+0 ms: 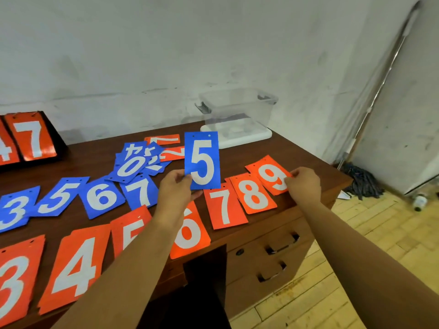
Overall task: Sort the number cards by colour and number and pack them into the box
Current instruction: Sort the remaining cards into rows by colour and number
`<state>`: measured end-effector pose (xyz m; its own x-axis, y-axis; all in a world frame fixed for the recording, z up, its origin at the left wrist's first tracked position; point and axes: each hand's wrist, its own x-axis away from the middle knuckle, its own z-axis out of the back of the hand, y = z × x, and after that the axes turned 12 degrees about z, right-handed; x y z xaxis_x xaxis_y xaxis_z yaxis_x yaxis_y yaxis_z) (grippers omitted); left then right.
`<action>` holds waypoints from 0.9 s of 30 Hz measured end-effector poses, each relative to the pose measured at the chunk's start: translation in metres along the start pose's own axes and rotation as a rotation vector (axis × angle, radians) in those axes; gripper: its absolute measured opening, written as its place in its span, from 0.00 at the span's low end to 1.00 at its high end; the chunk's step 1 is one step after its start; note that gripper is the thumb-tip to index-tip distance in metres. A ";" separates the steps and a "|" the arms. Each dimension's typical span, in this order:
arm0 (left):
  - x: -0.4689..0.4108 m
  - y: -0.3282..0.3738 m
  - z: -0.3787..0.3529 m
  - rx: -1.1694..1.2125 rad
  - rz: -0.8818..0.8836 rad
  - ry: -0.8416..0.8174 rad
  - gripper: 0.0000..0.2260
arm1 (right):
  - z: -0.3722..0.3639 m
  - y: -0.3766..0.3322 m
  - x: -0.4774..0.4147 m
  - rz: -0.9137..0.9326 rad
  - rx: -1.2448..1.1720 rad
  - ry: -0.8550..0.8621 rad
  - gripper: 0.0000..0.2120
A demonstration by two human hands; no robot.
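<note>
My left hand (174,189) pinches the lower left corner of a blue 5 card (202,160) and holds it upright above the desk. My right hand (303,184) grips the right edge of the orange 9 card (269,175), which lies flat. Orange cards lie in a front row: 3 (14,281), 4 (76,264), 5 (129,230), 6 (190,231), 7 (224,205), 8 (253,193). Blue 3 (14,210), 5 (61,195), 6 (101,197) and 7 (140,191) form a row behind. A clear plastic box (237,110) stands on its white lid at the back right.
A loose heap of blue and orange cards (142,160) lies mid-desk. A black scoreboard stand (31,138) showing orange 4 and 7 sits at the back left. The wooden desk (273,150) has drawers on the right; a mop (361,179) leans in the corner.
</note>
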<state>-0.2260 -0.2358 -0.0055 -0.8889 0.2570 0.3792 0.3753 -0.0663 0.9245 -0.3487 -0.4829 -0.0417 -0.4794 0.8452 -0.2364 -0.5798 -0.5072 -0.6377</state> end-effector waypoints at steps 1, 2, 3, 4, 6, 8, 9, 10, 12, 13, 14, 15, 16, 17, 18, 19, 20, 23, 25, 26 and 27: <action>0.000 0.000 -0.001 -0.009 0.006 -0.003 0.10 | -0.004 0.004 0.001 0.018 0.094 0.009 0.16; 0.000 -0.001 -0.001 -0.018 0.013 -0.011 0.11 | -0.008 0.006 0.001 0.034 0.186 0.023 0.16; 0.000 -0.001 -0.001 -0.025 0.015 -0.020 0.12 | -0.011 0.007 0.002 0.050 0.262 0.039 0.16; -0.001 -0.002 -0.002 -0.037 0.014 -0.027 0.12 | -0.013 0.008 0.002 0.057 0.305 0.050 0.15; 0.001 -0.003 -0.002 -0.055 0.002 -0.039 0.11 | -0.013 0.005 0.005 0.071 0.331 0.077 0.15; 0.002 -0.004 -0.003 -0.050 0.001 -0.050 0.09 | -0.011 -0.003 0.008 0.110 0.314 0.129 0.14; 0.003 -0.004 -0.004 -0.049 0.002 -0.056 0.09 | -0.011 -0.008 0.009 0.148 0.267 0.156 0.14; 0.003 -0.004 -0.006 -0.048 0.009 -0.063 0.09 | -0.011 -0.015 0.010 0.191 0.191 0.165 0.14; 0.005 -0.003 -0.010 -0.027 0.024 -0.079 0.09 | -0.012 -0.036 0.014 0.280 -0.017 0.097 0.13; 0.006 -0.003 -0.012 -0.012 0.029 -0.087 0.10 | -0.012 -0.049 0.020 0.311 -0.136 0.025 0.13; 0.007 -0.003 -0.014 0.000 0.031 -0.097 0.10 | -0.011 -0.063 0.026 0.317 -0.274 -0.057 0.14; 0.008 -0.003 -0.015 0.008 0.026 -0.110 0.10 | -0.011 -0.076 0.033 0.296 -0.412 -0.139 0.14; 0.009 -0.002 -0.015 0.011 0.020 -0.125 0.10 | -0.011 -0.088 0.039 0.266 -0.528 -0.219 0.13; 0.011 -0.001 -0.014 0.011 0.015 -0.140 0.09 | -0.014 -0.097 0.044 0.244 -0.610 -0.288 0.10; 0.011 -0.001 -0.013 0.008 0.012 -0.149 0.09 | -0.016 -0.102 0.048 0.237 -0.661 -0.330 0.06; 0.011 0.000 -0.011 0.001 0.010 -0.150 0.08 | -0.019 -0.106 0.051 0.235 -0.688 -0.347 0.04; 0.009 0.001 -0.008 -0.016 0.010 -0.145 0.08 | -0.021 -0.108 0.053 0.226 -0.715 -0.351 0.04; 0.006 0.002 0.004 -0.067 0.023 -0.121 0.10 | -0.025 -0.114 0.057 0.188 -0.756 -0.350 0.05; 0.005 0.005 0.013 -0.113 -0.013 -0.091 0.11 | -0.028 -0.119 0.061 0.204 -0.726 -0.367 0.06; 0.004 0.007 0.019 -0.146 -0.046 -0.073 0.11 | -0.030 -0.121 0.063 0.214 -0.704 -0.383 0.06; 0.002 0.009 0.025 -0.180 -0.076 -0.059 0.10 | -0.033 -0.123 0.064 0.222 -0.687 -0.400 0.07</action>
<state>-0.2180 -0.2114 0.0031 -0.8939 0.3233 0.3106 0.2504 -0.2145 0.9441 -0.2863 -0.3606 -0.0023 -0.8088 0.5479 -0.2138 0.0260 -0.3300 -0.9436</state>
